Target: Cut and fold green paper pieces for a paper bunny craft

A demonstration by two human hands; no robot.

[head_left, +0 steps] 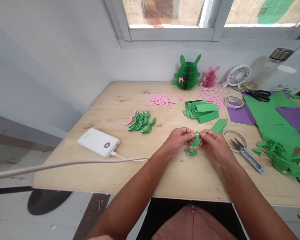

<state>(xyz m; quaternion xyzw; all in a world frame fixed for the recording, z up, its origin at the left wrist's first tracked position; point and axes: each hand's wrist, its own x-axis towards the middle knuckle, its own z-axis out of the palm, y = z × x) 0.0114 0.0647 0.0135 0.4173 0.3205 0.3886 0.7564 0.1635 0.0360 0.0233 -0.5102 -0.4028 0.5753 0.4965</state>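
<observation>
Between the fingertips of my left hand point(179, 139) and my right hand point(212, 141) is a curved green paper cutout point(194, 152), shaped like an S, with small white strips on it. Both hands pinch its upper end, and its lower curl hangs down over the table. To the right of my right hand lie blue-handled thread snips point(250, 159), their blades over a roll of tape point(231, 133). A folded green paper strip point(219, 125) lies just beyond that hand. Left of my hands sits a pile of similar curved green pieces point(141, 122) with a pink one point(130, 119) beside it.
A white power bank point(98, 142) with a cable point(72, 164) lies at left. Pink cutouts point(160, 99), green strips point(202, 111), green scraps point(283, 158), black scissors point(258, 95) and another tape roll point(233, 102) lie around. Behind stand a green honeycomb paper figure point(187, 75), a fan point(238, 75) and a bottle point(270, 68).
</observation>
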